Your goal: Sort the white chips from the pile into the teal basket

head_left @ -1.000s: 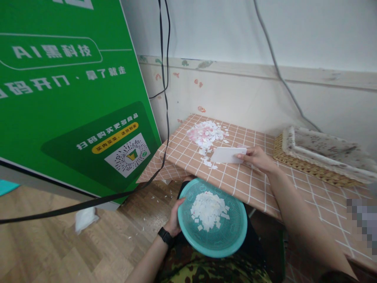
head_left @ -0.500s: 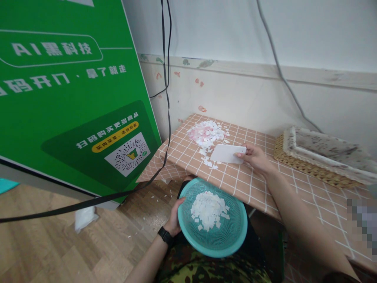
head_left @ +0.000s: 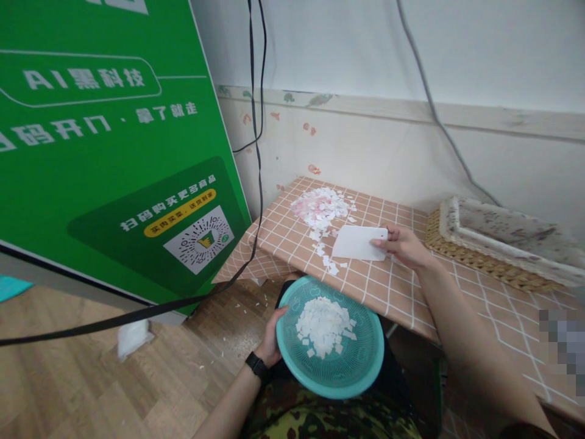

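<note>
In my right hand (head_left: 402, 245) is a flat white scraper (head_left: 359, 242) with a small hole near its held end, pinched between thumb and fingers just over the tabletop. Left of it, small paper scraps (head_left: 329, 265) lie by the table's front edge, trailing from a larger pile of white and pink paper scraps (head_left: 320, 206). My left hand (head_left: 273, 338) grips the left rim of a turquoise plastic colander (head_left: 356, 381), held at my lap below the edge. Inside the colander sits a heap of white paper bits (head_left: 322, 326).
A brown checked cloth covers the table (head_left: 379, 286), which stands against the wall. At its right is a lined wicker basket (head_left: 493, 244). A green cabinet (head_left: 114, 183) rises at left, with black cables (head_left: 259, 171) hanging before it. A white bag (head_left: 133, 338) lies on the floor.
My right hand has drawn the scraper slightly right and toward me. A few scraps at the front have shifted nearer the table's edge. My left hand and the colander stay put.
</note>
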Motion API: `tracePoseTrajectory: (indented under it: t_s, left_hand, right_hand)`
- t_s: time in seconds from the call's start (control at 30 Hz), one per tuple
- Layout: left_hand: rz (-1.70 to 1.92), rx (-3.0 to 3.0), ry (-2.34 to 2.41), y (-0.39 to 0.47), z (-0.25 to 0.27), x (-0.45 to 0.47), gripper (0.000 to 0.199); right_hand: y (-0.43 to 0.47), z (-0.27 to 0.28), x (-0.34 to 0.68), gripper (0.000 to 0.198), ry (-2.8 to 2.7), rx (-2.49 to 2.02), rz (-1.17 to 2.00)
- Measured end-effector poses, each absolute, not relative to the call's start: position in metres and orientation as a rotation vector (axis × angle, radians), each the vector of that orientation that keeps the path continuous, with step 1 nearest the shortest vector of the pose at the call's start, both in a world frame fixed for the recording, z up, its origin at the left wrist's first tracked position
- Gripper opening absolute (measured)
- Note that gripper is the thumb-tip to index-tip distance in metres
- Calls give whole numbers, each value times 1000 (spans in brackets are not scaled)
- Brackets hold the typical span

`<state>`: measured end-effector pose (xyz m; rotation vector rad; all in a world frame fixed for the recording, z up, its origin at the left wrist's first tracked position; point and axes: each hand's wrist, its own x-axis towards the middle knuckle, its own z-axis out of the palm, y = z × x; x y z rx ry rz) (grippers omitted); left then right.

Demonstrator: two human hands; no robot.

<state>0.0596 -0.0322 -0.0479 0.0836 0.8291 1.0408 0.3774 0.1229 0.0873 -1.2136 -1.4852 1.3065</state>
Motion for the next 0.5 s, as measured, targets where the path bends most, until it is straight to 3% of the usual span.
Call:
tracePoseTrajectory:
  t_s: [0.3,0.5]
  left_hand:
    - [984,95,846,-33,-40,59,28]
    - [1034,138,907,-32,-22,49,21]
  right_hand:
    - [119,94,384,35,-1515,-1243,1443]
    - [116,98,384,37,-1438,-1217,1465]
